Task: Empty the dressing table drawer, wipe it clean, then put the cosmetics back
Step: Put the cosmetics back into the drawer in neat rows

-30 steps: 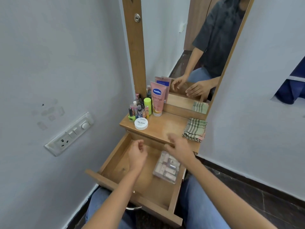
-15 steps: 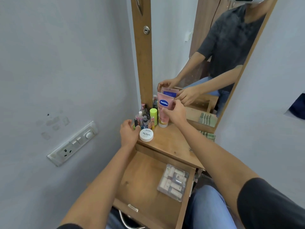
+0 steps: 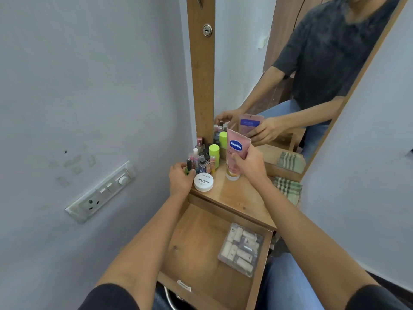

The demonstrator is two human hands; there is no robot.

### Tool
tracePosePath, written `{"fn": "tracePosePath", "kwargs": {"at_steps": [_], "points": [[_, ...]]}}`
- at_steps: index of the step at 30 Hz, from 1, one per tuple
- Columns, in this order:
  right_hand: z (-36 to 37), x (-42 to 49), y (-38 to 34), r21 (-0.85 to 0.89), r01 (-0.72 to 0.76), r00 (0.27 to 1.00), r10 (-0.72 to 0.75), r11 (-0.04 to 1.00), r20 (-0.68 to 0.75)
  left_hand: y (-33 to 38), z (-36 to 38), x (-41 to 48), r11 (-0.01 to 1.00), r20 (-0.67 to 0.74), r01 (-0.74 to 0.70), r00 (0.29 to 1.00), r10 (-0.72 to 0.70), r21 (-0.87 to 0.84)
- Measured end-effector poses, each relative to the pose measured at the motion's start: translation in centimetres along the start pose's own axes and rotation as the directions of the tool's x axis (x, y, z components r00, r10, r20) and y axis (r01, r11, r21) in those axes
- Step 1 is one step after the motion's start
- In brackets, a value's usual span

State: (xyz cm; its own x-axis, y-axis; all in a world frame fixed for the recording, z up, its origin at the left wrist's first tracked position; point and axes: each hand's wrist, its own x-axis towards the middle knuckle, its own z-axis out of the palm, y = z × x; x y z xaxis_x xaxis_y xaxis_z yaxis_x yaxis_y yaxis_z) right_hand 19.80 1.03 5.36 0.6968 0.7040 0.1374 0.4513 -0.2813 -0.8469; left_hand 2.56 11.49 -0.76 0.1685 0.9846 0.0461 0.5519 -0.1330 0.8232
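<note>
The wooden drawer (image 3: 196,238) stands pulled open below the dressing table top (image 3: 241,198). A clear case of small pale tubes (image 3: 240,249) lies at its right side. My right hand (image 3: 250,163) grips the pink Vaseline tube (image 3: 235,151), which stands on the top. My left hand (image 3: 180,179) curls round a small green nail polish bottle with a black cap (image 3: 188,167) at the front of a cluster of small bottles (image 3: 204,157). A round white nail polish remover tub (image 3: 203,181) sits beside my left hand.
A checked cloth (image 3: 288,189) lies folded at the right end of the top. The mirror (image 3: 290,74) behind reflects a person's arms and the tube. A wall socket and switch plate (image 3: 100,192) is on the left wall. My knees are under the drawer.
Both hands rose out of the drawer to the table top. The right hand closed round the Vaseline tube and the left hand closed on the green bottle. The view moved closer.
</note>
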Motion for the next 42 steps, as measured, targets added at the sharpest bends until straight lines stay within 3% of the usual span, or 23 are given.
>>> {"fn": "tracePosePath", "kwargs": {"at_steps": [7,18,23,25,28,31,33,37,42], "points": [[-1.1,-2.0,0.4,-0.002,-0.05,0.999,0.05,0.999,0.012,-0.4,0.3,0.6,1.0,0.037,-0.023,0.999,0.022,0.019],[-2.0,-2.2,-0.2,0.099,-0.022,0.995,0.013,0.995,0.095,-1.6,-1.7,-1.8,0.993,0.004,0.04,0.999,-0.04,-0.109],[-3.7,-4.8,-0.3,0.213,0.104,0.99,-0.121,0.971,0.07,-3.0,-4.1,-4.9,0.987,-0.025,0.053,0.998,-0.057,-0.15],[-4.0,-6.5,-0.2,0.23,0.154,0.971,-0.191,0.961,0.144,-4.1,-4.9,-6.2,0.985,-0.028,0.058,0.998,-0.064,-0.161],[-4.1,-9.6,-0.1,0.219,0.163,0.89,-0.239,0.962,0.387,-5.6,-5.8,-8.1,0.98,-0.042,0.093,0.994,-0.101,-0.174],[-3.1,-12.6,0.9,0.114,0.164,0.738,-0.199,0.98,0.645,-6.7,-6.2,-9.4,0.973,-0.057,0.12,0.989,-0.133,-0.197],[-1.7,-13.8,2.2,-0.021,0.263,0.646,-0.16,0.965,0.746,-7.3,-6.4,-10.0,0.975,-0.054,0.134,0.988,-0.145,-0.177],[1.3,-15.7,4.7,-0.141,0.329,0.523,-0.057,0.934,0.85,-8.0,-6.5,-10.8,0.978,-0.046,0.133,0.989,-0.142,-0.159],[4.0,-17.0,6.8,-0.249,0.298,0.445,0.097,0.921,0.89,-7.5,-6.7,-11.7,0.986,-0.037,0.101,0.994,-0.107,-0.129]]}}
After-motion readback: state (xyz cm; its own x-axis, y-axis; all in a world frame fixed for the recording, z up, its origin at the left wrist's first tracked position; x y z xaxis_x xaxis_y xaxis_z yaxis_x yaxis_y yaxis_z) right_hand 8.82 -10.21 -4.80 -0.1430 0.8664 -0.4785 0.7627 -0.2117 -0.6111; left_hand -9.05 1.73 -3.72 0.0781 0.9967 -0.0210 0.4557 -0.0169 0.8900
